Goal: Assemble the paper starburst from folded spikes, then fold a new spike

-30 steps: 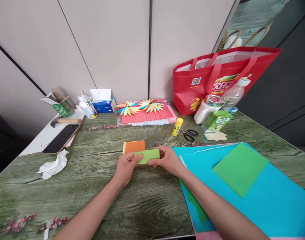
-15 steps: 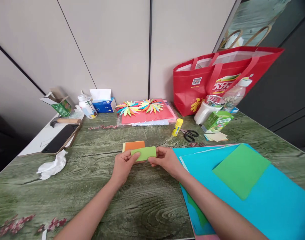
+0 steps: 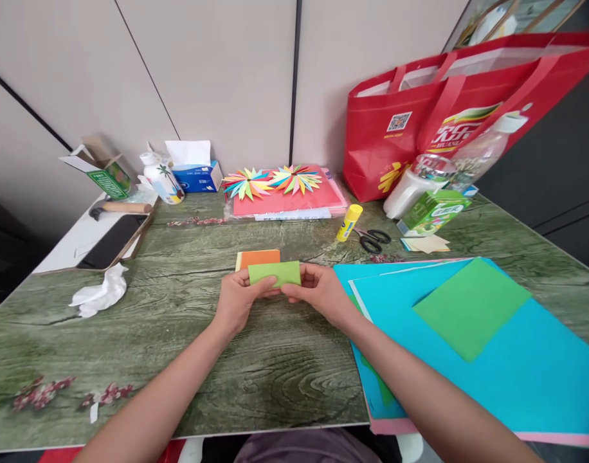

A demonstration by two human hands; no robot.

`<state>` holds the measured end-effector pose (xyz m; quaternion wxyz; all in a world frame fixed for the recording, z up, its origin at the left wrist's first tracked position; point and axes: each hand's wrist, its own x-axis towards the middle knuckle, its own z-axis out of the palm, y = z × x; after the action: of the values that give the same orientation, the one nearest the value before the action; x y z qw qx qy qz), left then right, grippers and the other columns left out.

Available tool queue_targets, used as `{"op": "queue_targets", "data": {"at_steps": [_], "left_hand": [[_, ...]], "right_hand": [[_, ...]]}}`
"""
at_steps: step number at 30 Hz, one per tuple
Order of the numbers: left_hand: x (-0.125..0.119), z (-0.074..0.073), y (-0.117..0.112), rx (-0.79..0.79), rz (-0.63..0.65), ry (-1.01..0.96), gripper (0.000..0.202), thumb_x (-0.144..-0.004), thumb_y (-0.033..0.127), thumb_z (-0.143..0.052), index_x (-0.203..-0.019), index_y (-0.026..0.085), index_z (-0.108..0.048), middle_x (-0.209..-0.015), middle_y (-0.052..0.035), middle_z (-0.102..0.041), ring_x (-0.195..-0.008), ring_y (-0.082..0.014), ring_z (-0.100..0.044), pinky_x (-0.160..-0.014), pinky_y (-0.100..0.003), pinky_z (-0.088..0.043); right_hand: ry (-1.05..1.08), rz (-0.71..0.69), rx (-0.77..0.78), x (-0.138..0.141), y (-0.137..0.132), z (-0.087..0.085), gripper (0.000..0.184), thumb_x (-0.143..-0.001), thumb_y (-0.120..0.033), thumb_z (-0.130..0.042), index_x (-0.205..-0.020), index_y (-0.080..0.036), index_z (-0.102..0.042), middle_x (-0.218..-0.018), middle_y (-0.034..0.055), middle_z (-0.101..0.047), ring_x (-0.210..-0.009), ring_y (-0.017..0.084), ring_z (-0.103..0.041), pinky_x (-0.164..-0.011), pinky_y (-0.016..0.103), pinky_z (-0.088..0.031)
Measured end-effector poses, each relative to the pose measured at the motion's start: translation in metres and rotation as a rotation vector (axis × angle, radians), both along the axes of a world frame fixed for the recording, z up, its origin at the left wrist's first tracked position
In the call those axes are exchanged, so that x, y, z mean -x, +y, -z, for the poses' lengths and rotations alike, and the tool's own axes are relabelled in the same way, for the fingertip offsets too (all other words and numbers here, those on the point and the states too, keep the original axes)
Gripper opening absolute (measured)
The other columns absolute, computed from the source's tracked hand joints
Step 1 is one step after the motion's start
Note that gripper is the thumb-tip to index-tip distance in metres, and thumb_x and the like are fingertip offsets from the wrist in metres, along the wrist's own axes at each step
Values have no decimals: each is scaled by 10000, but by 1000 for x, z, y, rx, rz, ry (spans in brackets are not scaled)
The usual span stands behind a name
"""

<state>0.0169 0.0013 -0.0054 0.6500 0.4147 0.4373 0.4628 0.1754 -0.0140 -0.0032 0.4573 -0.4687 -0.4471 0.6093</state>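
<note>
A small light-green piece of paper (image 3: 274, 272), a long rectangle, is held up between both hands above the table. My left hand (image 3: 236, 297) pinches its left part, with the thumb lying across the front. My right hand (image 3: 320, 290) grips the right end and lower edge between thumb and fingers. The two thumbs nearly meet at the bottom edge. Just behind the strip lies a stack of orange paper (image 3: 258, 258) with a pale edge, partly hidden by the strip.
Large blue sheets (image 3: 516, 373) with a green square (image 3: 472, 307) lie to the right. Behind stand a glue stick (image 3: 349, 223), scissors (image 3: 373, 240), paper stars (image 3: 249, 184), a red bag (image 3: 386, 138), a tissue box (image 3: 198, 177) and a hammer (image 3: 121, 208). A crumpled tissue (image 3: 100, 292) lies left.
My view has tilted down, so everything sits higher in the picture and the near table edge shows. Both thumbs have slid closer together along the green paper.
</note>
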Motion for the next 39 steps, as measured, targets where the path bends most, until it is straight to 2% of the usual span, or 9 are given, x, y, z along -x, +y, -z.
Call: {"op": "queue_targets", "data": {"at_steps": [4,10,17,23,31,39], "left_hand": [[-1,0,0,-37,-46,48,262,-572,234,-751,-799,118,-691,-776,-58,-716,-636,-179,-658,-688,-334,-553],[-2,-2,-1,-56,-68,66,265,-562,237,-754,-795,126,-695,-790,-52,-717,-662,-198,-659,-693,-369,-556],[-1,-2,-1,-77,-69,72,267,-567,229,-752,-803,117,-694,-776,-56,-716,-637,-190,-657,-672,-355,-564],[-1,-2,-1,-62,-75,79,309,-551,238,-761,-824,110,-691,-791,-65,-715,-655,-200,-658,-683,-366,-562],[-1,-3,-1,-77,-70,97,300,-542,257,-764,-800,121,-693,-779,-54,-715,-647,-197,-655,-679,-366,-558],[-1,-2,-3,-100,-19,160,228,-551,246,-755,-743,137,-693,-679,-16,-704,-610,-178,-647,-662,-328,-550]], "right_hand": [[10,38,30,1,0,2,338,-523,-405,-735,-708,-164,-587,-631,-5,-630,-572,131,-588,-567,279,-513],[34,92,36,2,1,1,312,-499,-367,-756,-649,-163,-574,-577,-21,-610,-524,112,-566,-549,262,-502],[101,118,28,1,1,3,356,-466,-308,-779,-731,-159,-595,-648,-3,-646,-572,127,-597,-595,278,-514],[103,132,42,2,1,3,376,-432,-310,-788,-723,-165,-600,-648,2,-655,-579,144,-607,-612,298,-516],[102,50,57,3,2,-1,267,-531,-329,-729,-712,-167,-618,-612,-26,-627,-532,97,-557,-577,249,-496],[29,-34,-10,2,3,4,286,-551,-298,-714,-785,-161,-622,-706,-5,-649,-576,116,-567,-561,255,-501]]}}
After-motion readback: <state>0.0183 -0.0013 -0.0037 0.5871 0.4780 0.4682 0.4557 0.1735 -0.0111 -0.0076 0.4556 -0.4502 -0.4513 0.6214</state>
